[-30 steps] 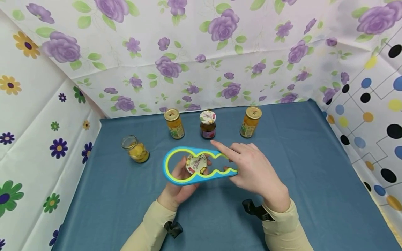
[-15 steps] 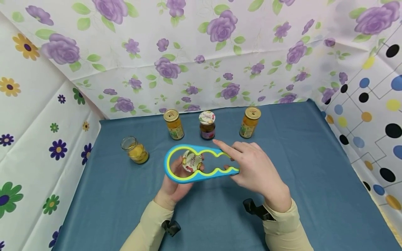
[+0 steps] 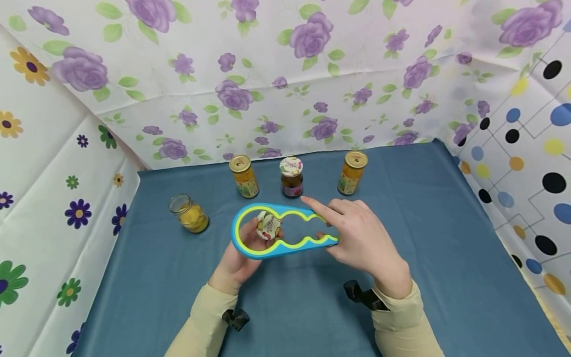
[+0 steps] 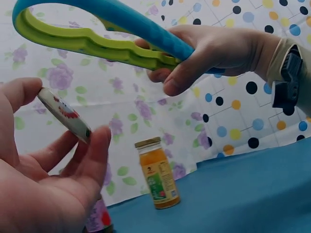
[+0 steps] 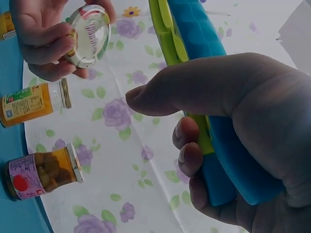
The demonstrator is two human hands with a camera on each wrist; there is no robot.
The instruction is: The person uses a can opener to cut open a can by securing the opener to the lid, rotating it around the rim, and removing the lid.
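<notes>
My left hand (image 3: 236, 263) pinches a round jar lid (image 3: 269, 225) with a printed pattern by its rim. No jar shows under this lid; it is tilted in the left wrist view. My right hand (image 3: 363, 243) grips the handles of a blue and lime-green jar opener (image 3: 272, 252), index finger stretched along it. The opener's wide loop overlaps the lid in the head view. From the left wrist, the opener (image 4: 121, 24) is seen above the lid (image 4: 65, 114), with a gap between. To the left stands a lidless glass jar (image 3: 194, 218) of yellow pieces.
Along the back of the blue-covered table (image 3: 308, 317) stand a gold-lidded yellow jar (image 3: 245, 179), a dark jar (image 3: 292, 181) with a patterned lid, and another gold-lidded jar (image 3: 351, 176). Patterned cloths (image 3: 178, 124) hang behind and at both sides.
My left hand has moved a little left with the lid, which now sits further left within the opener's loop in the head view. The right hand and opener have barely moved.
</notes>
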